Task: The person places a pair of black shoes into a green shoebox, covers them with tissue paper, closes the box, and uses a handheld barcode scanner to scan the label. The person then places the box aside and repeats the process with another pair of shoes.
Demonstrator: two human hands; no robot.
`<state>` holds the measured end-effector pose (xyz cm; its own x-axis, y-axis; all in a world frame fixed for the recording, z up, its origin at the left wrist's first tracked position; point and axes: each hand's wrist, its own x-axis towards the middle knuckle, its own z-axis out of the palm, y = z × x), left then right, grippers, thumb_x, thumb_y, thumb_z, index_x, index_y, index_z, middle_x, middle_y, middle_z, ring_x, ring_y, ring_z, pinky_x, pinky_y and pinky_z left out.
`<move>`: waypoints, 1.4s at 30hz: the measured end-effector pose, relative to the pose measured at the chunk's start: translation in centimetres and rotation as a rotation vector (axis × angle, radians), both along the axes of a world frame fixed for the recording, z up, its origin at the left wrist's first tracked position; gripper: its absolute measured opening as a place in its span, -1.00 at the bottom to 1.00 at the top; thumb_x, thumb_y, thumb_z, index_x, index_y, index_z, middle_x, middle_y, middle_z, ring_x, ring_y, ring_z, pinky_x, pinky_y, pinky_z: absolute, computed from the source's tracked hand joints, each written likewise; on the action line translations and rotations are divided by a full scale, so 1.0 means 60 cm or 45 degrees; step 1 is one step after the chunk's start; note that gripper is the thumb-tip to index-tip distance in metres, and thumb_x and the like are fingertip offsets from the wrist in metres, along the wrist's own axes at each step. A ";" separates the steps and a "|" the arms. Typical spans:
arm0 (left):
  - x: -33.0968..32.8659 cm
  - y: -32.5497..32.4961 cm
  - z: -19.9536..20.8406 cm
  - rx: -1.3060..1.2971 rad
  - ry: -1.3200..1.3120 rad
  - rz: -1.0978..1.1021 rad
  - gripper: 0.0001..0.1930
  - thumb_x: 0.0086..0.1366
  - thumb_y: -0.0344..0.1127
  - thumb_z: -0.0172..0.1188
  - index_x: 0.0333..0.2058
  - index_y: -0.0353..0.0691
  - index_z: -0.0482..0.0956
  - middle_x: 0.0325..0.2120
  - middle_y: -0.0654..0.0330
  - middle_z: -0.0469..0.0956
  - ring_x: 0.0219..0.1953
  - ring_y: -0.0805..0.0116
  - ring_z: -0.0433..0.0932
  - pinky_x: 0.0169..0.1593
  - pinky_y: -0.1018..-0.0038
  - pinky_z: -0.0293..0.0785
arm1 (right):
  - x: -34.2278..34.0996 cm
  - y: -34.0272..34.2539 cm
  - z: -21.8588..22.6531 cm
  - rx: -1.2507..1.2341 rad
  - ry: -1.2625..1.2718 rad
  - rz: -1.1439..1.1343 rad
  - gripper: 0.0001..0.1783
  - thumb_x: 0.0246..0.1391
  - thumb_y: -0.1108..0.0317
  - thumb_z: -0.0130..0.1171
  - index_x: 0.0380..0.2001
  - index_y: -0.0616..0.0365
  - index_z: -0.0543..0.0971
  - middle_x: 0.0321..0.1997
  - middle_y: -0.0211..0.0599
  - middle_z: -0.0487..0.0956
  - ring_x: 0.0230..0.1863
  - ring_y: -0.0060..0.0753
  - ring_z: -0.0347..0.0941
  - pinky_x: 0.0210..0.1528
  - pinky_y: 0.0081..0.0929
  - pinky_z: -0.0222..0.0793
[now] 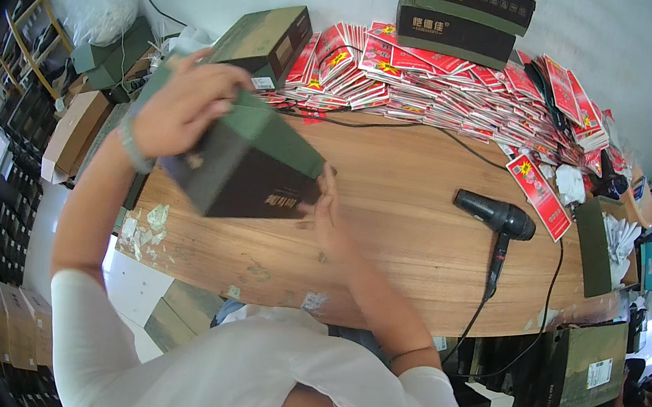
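Tilted over the left half of the table is a dark green and black shoebox [264,166], held between my two hands. My left hand [189,108] grips it from above at its upper left end, fingers bent over the edge. At the lower right end, the fingers of my right hand [326,212] press against the side of the same box. Part of the box blurs with motion. To the right, a black hair dryer [495,215] lies on the wooden table [394,251], its cord running off the front edge.
Stacks of red printed packets [450,92] line the back against the wall, with two dark boxes [454,34] on top. Another green box [261,40] stands at the back left. Paper scraps [145,232] stick to the left front. An opened green box [599,246] sits at the right edge.
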<state>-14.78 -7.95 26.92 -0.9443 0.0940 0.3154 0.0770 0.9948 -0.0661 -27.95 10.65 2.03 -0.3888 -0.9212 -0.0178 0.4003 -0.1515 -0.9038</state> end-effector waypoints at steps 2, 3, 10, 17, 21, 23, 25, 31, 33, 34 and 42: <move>-0.086 0.007 -0.017 -0.068 -0.062 -0.181 -0.89 0.30 -0.35 0.06 -0.24 -0.22 0.41 -0.07 0.13 0.50 0.10 0.15 0.43 0.35 0.02 0.02 | 0.006 -0.020 -0.065 -0.030 -0.227 0.216 -0.22 0.35 -0.15 -0.21 0.46 -0.10 -0.14 0.51 -0.26 0.00 0.25 -0.16 0.34 0.23 -0.28 0.32; -0.124 0.012 -0.027 -0.098 -0.100 -0.284 -0.86 0.31 -0.32 0.06 -0.20 -0.22 0.43 -0.06 0.12 0.50 0.10 0.12 0.42 0.34 0.03 0.04 | 0.015 -0.029 -0.099 -0.056 -0.247 0.317 -0.22 0.35 -0.16 -0.21 0.46 -0.07 -0.12 0.51 -0.26 0.01 0.25 -0.15 0.34 0.23 -0.29 0.33; -0.256 0.139 -0.128 -0.308 -0.334 -0.771 -0.83 0.20 -0.20 0.17 -0.29 -0.10 0.59 -0.29 0.22 0.57 -0.07 0.24 0.49 0.11 0.20 0.19 | 0.095 0.113 0.077 -0.045 0.839 0.627 -0.35 0.27 0.03 0.07 0.34 0.03 0.26 0.35 -0.12 0.34 0.16 -0.10 0.44 0.22 -0.26 0.31; -0.288 0.286 -0.143 -0.709 -0.793 -0.789 -0.72 0.16 -0.17 0.12 -0.21 -0.08 0.69 -0.14 0.23 0.65 -0.01 0.23 0.53 0.12 0.25 0.21 | -0.022 0.244 0.167 -0.078 0.646 -1.380 -0.30 0.34 -0.19 -0.31 0.15 0.24 0.36 0.15 0.05 0.48 0.16 -0.07 0.42 0.27 -0.18 0.18; -0.257 0.322 -0.170 -0.746 -0.710 -0.963 -0.63 0.20 -0.07 0.10 -0.09 -0.06 0.67 0.02 0.33 0.59 0.09 0.26 0.50 0.13 0.23 0.27 | -0.093 0.190 0.161 0.112 0.263 -0.919 -0.19 0.33 -0.23 -0.27 0.40 0.15 0.07 0.49 -0.06 0.03 0.47 -0.04 -0.05 0.44 -0.06 -0.13; -0.234 0.329 -0.211 -0.712 -0.519 -0.983 -0.62 0.22 -0.05 0.08 -0.08 -0.06 0.66 0.04 0.33 0.58 0.09 0.28 0.50 0.12 0.25 0.28 | -0.137 0.186 0.113 0.288 0.520 -0.884 -0.11 0.26 -0.33 -0.22 0.45 0.02 -0.01 0.52 -0.18 -0.02 0.48 -0.08 -0.05 0.44 -0.18 -0.12; -0.216 0.331 -0.247 -0.702 -0.486 -0.987 -0.58 0.26 -0.03 0.01 -0.02 -0.07 0.61 0.09 0.31 0.53 0.14 0.28 0.45 0.15 0.24 0.24 | -0.126 0.148 0.143 0.065 0.703 -0.960 0.02 0.18 -0.36 -0.06 0.45 0.09 -0.08 0.44 -0.22 0.14 0.38 -0.22 0.11 0.39 -0.31 0.00; -0.133 0.357 -0.309 -0.600 -0.476 -0.969 -0.66 0.27 -0.09 0.04 -0.08 0.02 0.66 0.00 0.27 0.60 0.04 0.34 0.52 0.04 0.33 0.31 | -0.078 0.113 0.178 -0.025 0.542 -0.526 -0.08 0.21 -0.15 0.10 0.41 0.15 0.03 0.30 -0.20 0.31 0.26 -0.29 0.27 0.26 -0.36 0.22; -0.130 0.347 -0.278 -0.693 -0.590 -0.940 -0.53 0.35 -0.05 -0.11 0.11 -0.10 0.50 0.19 0.17 0.41 0.24 0.22 0.33 0.22 0.20 0.20 | -0.076 0.119 0.141 -0.033 0.376 -0.608 -0.15 0.23 -0.08 0.13 0.38 0.19 0.10 0.26 -0.21 0.36 0.20 -0.34 0.32 0.21 -0.39 0.27; -0.123 0.337 -0.281 -0.639 -0.552 -0.938 -0.60 0.32 -0.07 -0.04 0.01 -0.08 0.58 0.09 0.20 0.50 0.14 0.21 0.41 0.10 0.25 0.27 | -0.052 0.102 0.154 0.003 0.406 -0.669 -0.25 0.24 -0.02 0.14 0.31 0.22 0.22 0.16 -0.24 0.45 0.12 -0.41 0.39 0.14 -0.44 0.32; -0.159 0.343 -0.232 -0.622 -0.651 -0.929 -0.64 0.30 -0.08 0.07 -0.05 -0.10 0.62 -0.02 0.17 0.59 0.05 0.14 0.51 0.01 0.23 0.41 | -0.025 0.069 0.204 0.119 0.054 -0.817 -0.39 0.32 -0.03 -0.03 0.19 0.27 0.37 0.09 -0.19 0.49 0.06 -0.40 0.41 0.09 -0.44 0.33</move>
